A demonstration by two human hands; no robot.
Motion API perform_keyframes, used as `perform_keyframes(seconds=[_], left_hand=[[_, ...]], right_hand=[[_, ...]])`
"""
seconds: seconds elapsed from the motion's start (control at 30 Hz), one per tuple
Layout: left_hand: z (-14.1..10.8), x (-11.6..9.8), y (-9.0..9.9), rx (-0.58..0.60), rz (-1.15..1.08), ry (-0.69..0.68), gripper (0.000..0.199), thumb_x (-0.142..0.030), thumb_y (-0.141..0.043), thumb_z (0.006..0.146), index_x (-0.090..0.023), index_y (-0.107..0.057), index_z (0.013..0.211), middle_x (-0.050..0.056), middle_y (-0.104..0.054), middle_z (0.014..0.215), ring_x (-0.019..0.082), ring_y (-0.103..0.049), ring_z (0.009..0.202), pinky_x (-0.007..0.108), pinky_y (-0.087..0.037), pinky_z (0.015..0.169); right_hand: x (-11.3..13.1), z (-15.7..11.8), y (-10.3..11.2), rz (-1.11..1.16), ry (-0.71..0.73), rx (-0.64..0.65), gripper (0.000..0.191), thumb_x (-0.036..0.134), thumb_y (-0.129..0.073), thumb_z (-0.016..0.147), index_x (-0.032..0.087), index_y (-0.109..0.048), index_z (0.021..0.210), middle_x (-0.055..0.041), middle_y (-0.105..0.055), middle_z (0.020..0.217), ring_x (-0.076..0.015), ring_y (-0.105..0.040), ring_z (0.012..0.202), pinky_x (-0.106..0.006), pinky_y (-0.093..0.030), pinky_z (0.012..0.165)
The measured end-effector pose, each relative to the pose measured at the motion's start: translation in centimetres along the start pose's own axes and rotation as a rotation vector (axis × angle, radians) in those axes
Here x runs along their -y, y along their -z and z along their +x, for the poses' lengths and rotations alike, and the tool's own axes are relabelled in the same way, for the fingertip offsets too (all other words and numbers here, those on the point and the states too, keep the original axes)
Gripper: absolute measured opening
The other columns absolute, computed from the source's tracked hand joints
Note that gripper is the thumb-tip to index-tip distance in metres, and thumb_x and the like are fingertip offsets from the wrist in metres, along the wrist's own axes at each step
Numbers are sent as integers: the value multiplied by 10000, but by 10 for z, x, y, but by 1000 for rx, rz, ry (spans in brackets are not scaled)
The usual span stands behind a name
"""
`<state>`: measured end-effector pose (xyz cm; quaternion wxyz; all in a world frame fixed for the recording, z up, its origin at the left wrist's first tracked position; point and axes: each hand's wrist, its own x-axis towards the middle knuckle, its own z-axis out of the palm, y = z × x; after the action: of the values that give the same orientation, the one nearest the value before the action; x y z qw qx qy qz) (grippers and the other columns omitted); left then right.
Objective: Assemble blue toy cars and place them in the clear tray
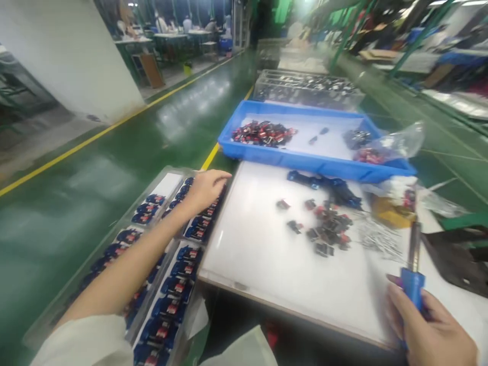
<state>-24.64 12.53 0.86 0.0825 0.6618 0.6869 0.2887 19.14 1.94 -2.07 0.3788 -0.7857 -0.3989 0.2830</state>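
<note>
My left hand [208, 192] reaches over the far part of a clear tray [168, 174] filled with rows of blue parts [179, 287] bearing black and red pieces. One finger stretches to the right and no object shows in that hand; its other fingertips are partly hidden. At the lower right, my right hand [434, 320] is closed around the blue handle of a metal-shafted tool [413, 282], its shaft pointing up. Blur hides the tool's exact kind. Left of it, small black and red pieces [331, 229] lie loose on the white tabletop [259, 254].
Beyond the work surface stands a blue bin [267, 155] with red and black pieces. Dark blue parts [328, 185] and thin silver pins [381, 239] lie on the table. A yellow item [392, 211] and plastic bag [404, 140] are at right. Green floor runs left.
</note>
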Motion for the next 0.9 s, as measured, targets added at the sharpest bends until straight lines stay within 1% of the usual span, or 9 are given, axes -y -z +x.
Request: perform_keyframes(seconds=[0.1,0.2,0.27,0.37,0.5,0.57,0.67,0.77,0.9], left_hand=[[8,-56,-27,116,-99,-147,281,-150,-545,912,-185,-725,1124,55,-745,1134,197,-684,1022,310,-511,969],[16,-98,-51,240,-94,-245,300,-158,-548,919,-177,-690,1183,77,-718,1198,212,-665,1101,333,-496,1012],[24,-120,-63,287,-49,-265,311,-154,-542,925,-180,-670,1207,84,-695,1243,214,-641,1163,336,-467,1055],[41,-145,-79,266,16,-218,332,-147,-540,925,-172,-633,1243,113,-657,1302,231,-596,1244,350,-430,1092],[69,-163,-99,193,86,-34,330,-205,-585,911,-127,-598,1231,198,-677,1213,309,-611,1216,424,-462,1025],[79,-166,-107,171,85,34,297,-219,-626,885,-139,-618,1170,195,-695,1172,319,-625,1191,411,-476,985],[86,-168,-113,144,40,87,276,-199,-658,847,-162,-639,1119,176,-696,1190,305,-633,1177,368,-488,936],[85,-169,-111,120,-34,128,305,-195,-671,819,-161,-643,1121,160,-707,1166,292,-650,1137,339,-501,877],[78,-169,-94,91,-151,140,332,-178,-675,802,-147,-660,1133,100,-740,970,257,-683,1008,319,-505,852]], right_hand=[[10,-2,-2,118,-50,18,590,635,-731,668,179,-698,1040,-21,-600,635,-183,-523,515,-287,-465,419],[16,-5,-4,193,-23,30,610,622,-732,679,150,-697,1065,-12,-598,644,-173,-533,532,-276,-478,455],[15,-6,-4,240,-12,41,628,630,-739,670,141,-698,1062,-7,-593,635,-167,-525,524,-271,-469,456],[11,-4,-4,313,-8,67,671,666,-745,632,134,-699,1038,6,-571,599,-152,-485,481,-261,-420,420],[10,-5,-6,369,38,45,636,675,-719,666,158,-702,1036,33,-525,567,-148,-457,478,-256,-399,431],[12,-9,-6,380,56,33,612,674,-697,688,164,-703,1026,38,-507,563,-154,-458,494,-263,-416,454],[15,-13,-7,398,82,24,588,680,-648,735,171,-702,1023,40,-500,587,-153,-452,520,-263,-437,485],[14,-12,-8,424,93,26,604,698,-634,735,173,-700,1024,29,-536,638,-157,-469,546,-264,-463,503],[8,-8,-8,432,75,72,630,710,-658,703,168,-704,1021,35,-525,614,-159,-473,529,-265,-449,486]])
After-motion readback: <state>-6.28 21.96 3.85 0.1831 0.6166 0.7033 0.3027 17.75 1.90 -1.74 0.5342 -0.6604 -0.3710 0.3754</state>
